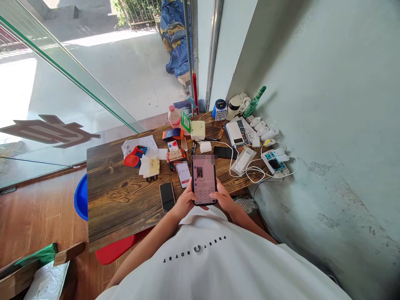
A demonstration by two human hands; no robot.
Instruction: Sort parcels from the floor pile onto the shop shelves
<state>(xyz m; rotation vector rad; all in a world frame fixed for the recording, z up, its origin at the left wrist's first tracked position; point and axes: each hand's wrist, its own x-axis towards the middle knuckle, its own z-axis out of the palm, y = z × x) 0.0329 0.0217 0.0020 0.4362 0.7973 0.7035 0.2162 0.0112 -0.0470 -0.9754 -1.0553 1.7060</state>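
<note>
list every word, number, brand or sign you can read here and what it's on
"BOYST", probably: upside down on the white shirt; the lettering's other half is unclear
"00", then unclear digits: white-screened phone
QR codes, no legible words: green sign, blue device
Too small or blurred: held phone, printed sheet
No readable word: glass decal

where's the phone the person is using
Head view, just below centre: the phone is held by the left hand and right hand, right of the white-screened phone.
</note>
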